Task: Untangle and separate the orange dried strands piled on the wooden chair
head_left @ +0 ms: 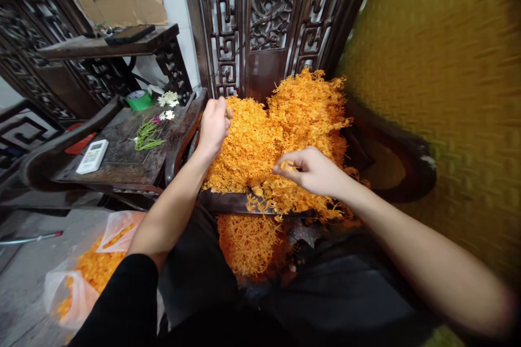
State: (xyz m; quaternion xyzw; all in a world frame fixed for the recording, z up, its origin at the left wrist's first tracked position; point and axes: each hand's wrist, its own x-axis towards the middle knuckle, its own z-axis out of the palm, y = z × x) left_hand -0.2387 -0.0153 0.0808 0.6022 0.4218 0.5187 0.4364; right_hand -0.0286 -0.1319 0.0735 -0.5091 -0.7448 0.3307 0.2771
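Observation:
A large heap of orange, curly, branching pieces (pixel 248 143) covers the seat of a dark carved wooden chair (pixel 266 73); their material is hard to tell. My left hand (pixel 214 126) is closed above the heap's left edge, fingertips pressed together. Whatever it may hold is too small to make out. Over the front of the heap, my right hand (pixel 311 171) pinches a small orange curly piece (pixel 287 165) between thumb and fingers. More orange strands (pixel 248 244) lie below the seat edge, between my legs.
On the chair to the left lie a white remote control (pixel 93 156), a green tape roll (pixel 139 100), green stems (pixel 147 135) and white flower-like pieces (pixel 168 98). A plastic bag (pixel 77 303) with orange pieces sits on the floor. A yellow-brown textured surface (pixel 439 92) stands at right.

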